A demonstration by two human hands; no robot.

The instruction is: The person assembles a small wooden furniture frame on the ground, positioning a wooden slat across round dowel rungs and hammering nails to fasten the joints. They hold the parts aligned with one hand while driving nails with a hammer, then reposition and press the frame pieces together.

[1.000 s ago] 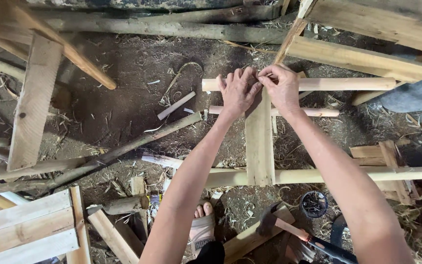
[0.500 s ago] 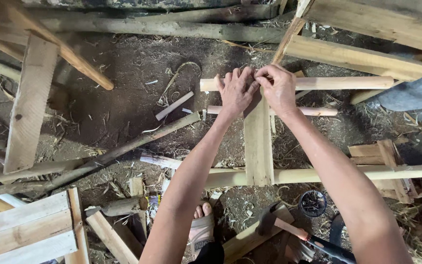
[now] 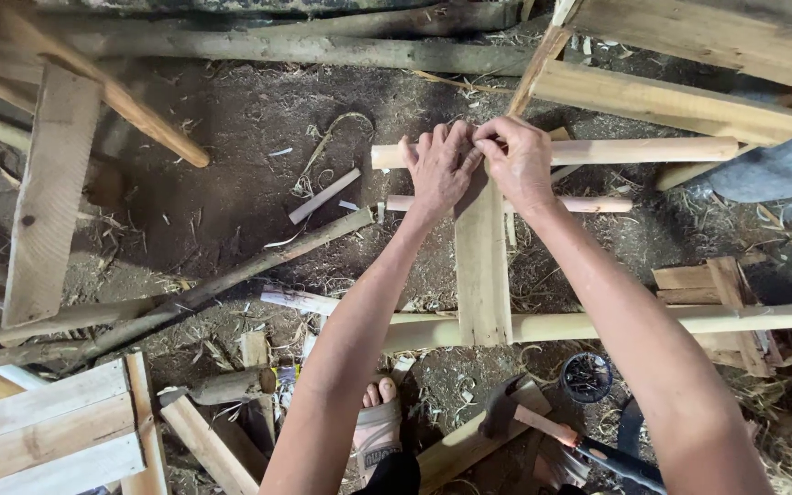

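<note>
Head camera looked straight down on both hands, which met at about 12 o'clock over a crossing of wood. The left hand (image 3: 439,170) lay flat, fingers spread and pressed down on the top end of a flat plank (image 3: 482,266) where it crossed a pale round pole (image 3: 634,151). The right hand (image 3: 517,160) touched it at 3 o'clock, fingers curled in and pinched at the same joint; what they pinched was too small to tell. The plank ran down toward 6 o'clock and lay across a second, longer pole (image 3: 653,323). At 5 o'clock of that crossing, on the dirt, lay a hammer (image 3: 543,426) beside a small round tin of nails (image 3: 586,376). A sandalled foot (image 3: 379,426) showed at 6 o'clock.
</note>
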